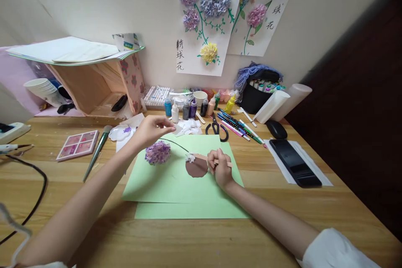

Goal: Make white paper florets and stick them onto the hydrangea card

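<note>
Two bare forearms reach in from the near edge over a wooden desk (282, 201). The left arm stretches far and slightly right, its hand (152, 130) raised above the green paper (169, 180), fingers pinched closed around a small white scrap; what exactly it grips is hard to make out. Just near that hand, a purple paper flower (157, 152) lies on the green paper, with a thin dark stem curving right from it.

The right arm comes in from the near right corner, a white sleeve cut off by the frame. The right hand (220, 168) rests on the green paper, fingers curled shut around a thin wooden stick (204, 158) that points left. The stick's tip meets a small white blob at the far edge of a brown paper disc (196, 168), which lies flat just left of the hand.

Farther off, scissors (216, 129), paint bottles (188, 109) and markers line the far side of the desk. A black phone (295, 162) lies on white paper at right. A pink palette (78, 144) and a brush sit at left.

On the wall hang two sheets with paper flowers (207, 12), each bearing the handwritten characters 绣球花. Bottle labels are too small to read.
</note>
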### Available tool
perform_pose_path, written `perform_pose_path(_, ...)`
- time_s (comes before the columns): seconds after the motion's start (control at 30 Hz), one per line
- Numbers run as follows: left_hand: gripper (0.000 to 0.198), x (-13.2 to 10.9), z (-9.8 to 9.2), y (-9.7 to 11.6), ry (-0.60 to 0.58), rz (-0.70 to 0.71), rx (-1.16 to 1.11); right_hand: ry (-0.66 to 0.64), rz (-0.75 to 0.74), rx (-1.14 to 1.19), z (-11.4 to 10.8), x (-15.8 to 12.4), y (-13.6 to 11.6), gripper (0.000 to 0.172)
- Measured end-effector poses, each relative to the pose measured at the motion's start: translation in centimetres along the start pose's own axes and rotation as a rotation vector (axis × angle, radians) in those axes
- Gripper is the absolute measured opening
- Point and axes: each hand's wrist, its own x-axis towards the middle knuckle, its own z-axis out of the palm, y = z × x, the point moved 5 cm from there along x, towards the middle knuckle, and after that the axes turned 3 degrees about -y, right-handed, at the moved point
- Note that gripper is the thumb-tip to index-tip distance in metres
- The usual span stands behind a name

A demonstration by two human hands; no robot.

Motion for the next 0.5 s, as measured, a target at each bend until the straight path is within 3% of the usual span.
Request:
perform_pose_path(0.1, 0.02, -3.0, 1.3, 0.3, -0.09, -0.052, -0.032, -0.071, 0.029, -0.067, -0.7, -0.4, -0.2, 0.058)
perform_pose_path(0.23, 0.016, -5.1, 5.2, -0.6, -0.259, -0.119, -0.124, -0.155, 0.03, -0.147, -1.1, -1.0, -0.2, 0.059)
perform_pose_path(0.33, 0.015, -5.5, 7.1, -1.3, -0.248, -0.16, -0.112, -0.218, 0.024, -0.201, -0.7, -1.1, 0.0, 0.056)
perform_pose_path(0.5, 0.016, -5.9, 8.4, -1.1, -0.213, -0.166, -0.067, -0.354, -0.013, -0.29, 0.1, -1.2, -0.3, 0.05)
